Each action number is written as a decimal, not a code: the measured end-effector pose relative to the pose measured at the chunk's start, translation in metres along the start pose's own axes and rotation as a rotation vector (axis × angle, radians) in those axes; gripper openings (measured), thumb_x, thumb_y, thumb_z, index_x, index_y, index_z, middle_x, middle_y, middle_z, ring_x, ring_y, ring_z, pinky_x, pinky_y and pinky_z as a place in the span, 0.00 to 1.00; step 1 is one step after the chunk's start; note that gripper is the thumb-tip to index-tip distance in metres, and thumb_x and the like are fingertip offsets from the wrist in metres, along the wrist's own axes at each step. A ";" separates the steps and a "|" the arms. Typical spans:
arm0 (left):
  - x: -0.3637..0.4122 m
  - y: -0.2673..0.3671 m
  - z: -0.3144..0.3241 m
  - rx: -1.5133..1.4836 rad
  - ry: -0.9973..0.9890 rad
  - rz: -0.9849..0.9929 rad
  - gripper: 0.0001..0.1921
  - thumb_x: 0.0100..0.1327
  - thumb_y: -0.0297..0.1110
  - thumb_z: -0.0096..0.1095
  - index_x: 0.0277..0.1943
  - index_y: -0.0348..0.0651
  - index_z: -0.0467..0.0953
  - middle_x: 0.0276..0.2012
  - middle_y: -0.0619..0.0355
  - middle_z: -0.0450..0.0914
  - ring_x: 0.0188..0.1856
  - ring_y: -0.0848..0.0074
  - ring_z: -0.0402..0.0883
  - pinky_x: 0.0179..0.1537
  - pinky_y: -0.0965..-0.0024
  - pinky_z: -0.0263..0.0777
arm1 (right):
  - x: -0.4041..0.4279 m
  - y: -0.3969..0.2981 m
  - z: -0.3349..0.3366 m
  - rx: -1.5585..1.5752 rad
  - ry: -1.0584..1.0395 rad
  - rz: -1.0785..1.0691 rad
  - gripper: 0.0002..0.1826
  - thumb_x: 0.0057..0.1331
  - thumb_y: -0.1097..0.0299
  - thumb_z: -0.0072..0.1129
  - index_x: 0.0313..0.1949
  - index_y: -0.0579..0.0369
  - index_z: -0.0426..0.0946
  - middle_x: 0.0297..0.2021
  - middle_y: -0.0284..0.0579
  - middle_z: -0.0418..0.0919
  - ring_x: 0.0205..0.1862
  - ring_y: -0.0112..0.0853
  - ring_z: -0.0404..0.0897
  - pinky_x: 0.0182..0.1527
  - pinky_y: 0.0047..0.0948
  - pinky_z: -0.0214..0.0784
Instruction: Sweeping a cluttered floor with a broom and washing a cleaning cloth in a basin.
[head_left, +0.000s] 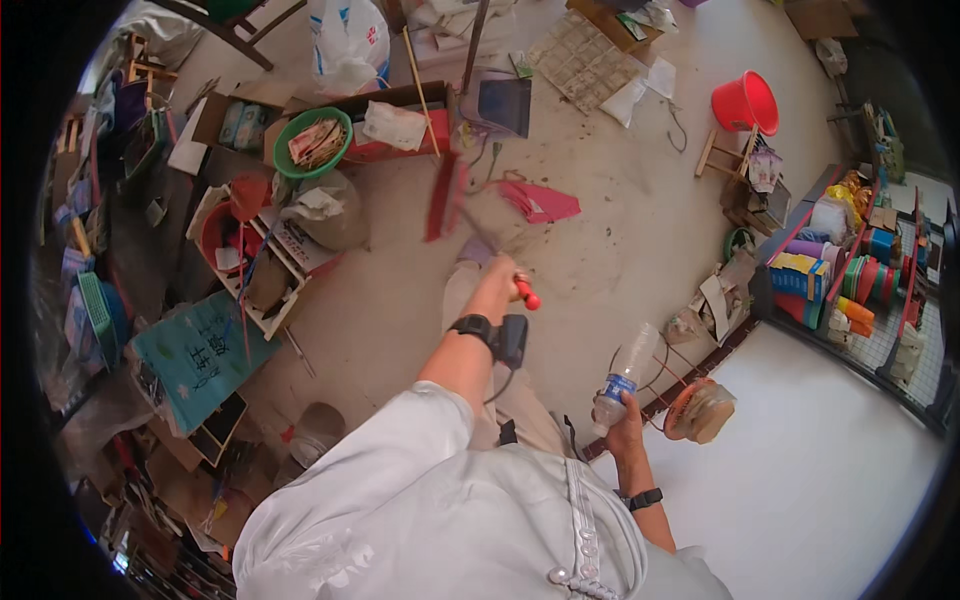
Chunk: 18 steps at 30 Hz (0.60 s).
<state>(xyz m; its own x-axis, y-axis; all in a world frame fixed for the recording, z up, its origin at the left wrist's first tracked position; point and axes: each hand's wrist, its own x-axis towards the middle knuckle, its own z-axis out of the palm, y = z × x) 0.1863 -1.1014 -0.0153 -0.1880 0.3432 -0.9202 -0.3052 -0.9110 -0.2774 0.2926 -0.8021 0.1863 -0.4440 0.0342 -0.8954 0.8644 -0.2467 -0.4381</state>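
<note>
My left hand (501, 276) grips a broom by its handle, whose red end (530, 297) sticks out on the near side. The blurred red broom head (444, 199) is farther out, over the concrete floor. On the floor beside it lies a crumpled pink-red cloth or bag (540, 202). My right hand (628, 427) is wrapped around a clear plastic bottle (622, 381) with a blue label, held tilted. No liquid can be made out in it. A black strap circles each wrist.
Left stand a wooden crate stool (285, 300), a green basin (313, 141) and a teal box (202, 360). Ahead is a dustpan (504, 105). On the right are a white tabletop (787, 465), wire stand (701, 409), loaded shelf (855, 255) and red bucket (745, 105).
</note>
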 end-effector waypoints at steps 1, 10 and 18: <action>0.001 -0.005 0.023 0.031 -0.012 -0.030 0.20 0.70 0.48 0.40 0.25 0.45 0.56 0.14 0.66 0.56 0.11 0.83 0.54 0.09 0.81 0.50 | 0.001 -0.007 0.009 0.007 0.012 -0.001 0.25 0.57 0.52 0.58 0.49 0.54 0.69 0.35 0.43 0.78 0.36 0.33 0.78 0.38 0.32 0.71; -0.035 0.023 0.096 0.124 -0.144 -0.254 0.21 0.70 0.51 0.42 0.26 0.45 0.59 0.13 0.67 0.56 0.10 0.84 0.55 0.08 0.82 0.49 | 0.002 -0.064 0.085 0.140 -0.029 -0.052 0.23 0.60 0.54 0.56 0.50 0.54 0.70 0.37 0.42 0.78 0.38 0.33 0.79 0.41 0.33 0.71; -0.042 0.041 0.074 0.186 0.156 -0.167 0.21 0.70 0.53 0.39 0.27 0.46 0.57 0.13 0.67 0.55 0.10 0.83 0.55 0.08 0.80 0.49 | 0.004 -0.033 0.057 0.435 0.094 -0.023 0.22 0.60 0.57 0.58 0.50 0.54 0.69 0.38 0.42 0.78 0.40 0.34 0.78 0.46 0.35 0.71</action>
<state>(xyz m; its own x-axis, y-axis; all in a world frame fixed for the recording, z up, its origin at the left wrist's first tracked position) 0.1120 -1.1361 0.0322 0.0210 0.4325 -0.9014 -0.4884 -0.7823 -0.3867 0.2491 -0.8495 0.2017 -0.4214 0.1280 -0.8978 0.6658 -0.6285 -0.4021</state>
